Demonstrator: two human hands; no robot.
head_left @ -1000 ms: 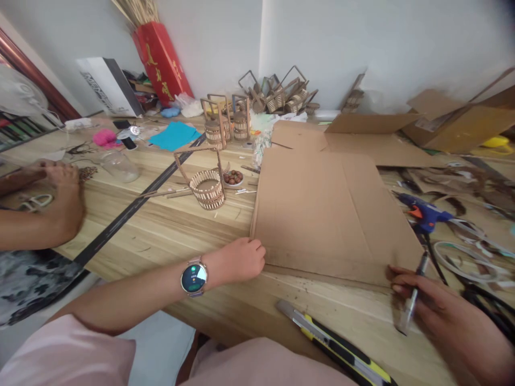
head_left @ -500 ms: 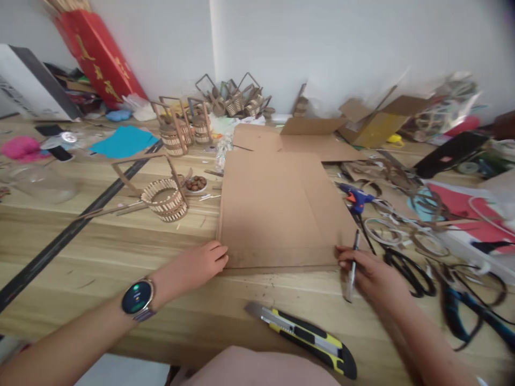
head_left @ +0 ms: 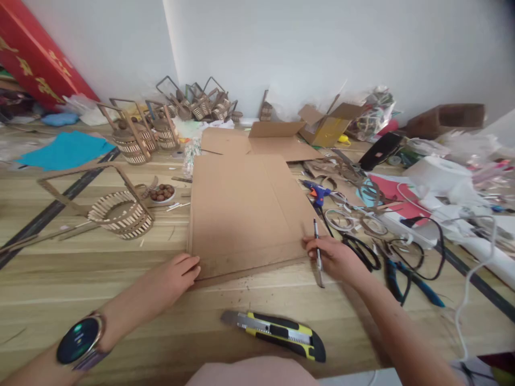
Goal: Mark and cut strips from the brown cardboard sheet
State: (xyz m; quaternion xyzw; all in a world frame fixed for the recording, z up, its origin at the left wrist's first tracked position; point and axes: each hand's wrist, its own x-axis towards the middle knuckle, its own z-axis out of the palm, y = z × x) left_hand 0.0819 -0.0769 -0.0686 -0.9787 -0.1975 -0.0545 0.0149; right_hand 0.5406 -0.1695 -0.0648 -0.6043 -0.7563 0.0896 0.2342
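A flat cardboard sheet (head_left: 241, 209) lies in front of me, apparently on another layer. At its near left corner, my left hand (head_left: 179, 273) grips the edge with fingers over the top, and a smartwatch (head_left: 80, 340) is on that wrist. My right hand (head_left: 336, 260) is at the near right corner, closed around a pen (head_left: 318, 260) that points up and away, its fingertips touching the cardboard edge. Closer to me, a yellow-and-black utility knife (head_left: 281, 333) rests on the table with its blade out to the left.
Left of the cardboard stand a small slatted basket (head_left: 120, 214) and a dish of brown nut-like balls (head_left: 163, 193). On the right lie a blue glue gun (head_left: 316, 192), pliers (head_left: 410, 279), black-handled scissors (head_left: 360, 252) and cables. An open carton (head_left: 330, 126) sits behind.
My view has swung to the right, so the things appear further left and more of the table's right side shows. Both hands keep their places at the cardboard's near corners.
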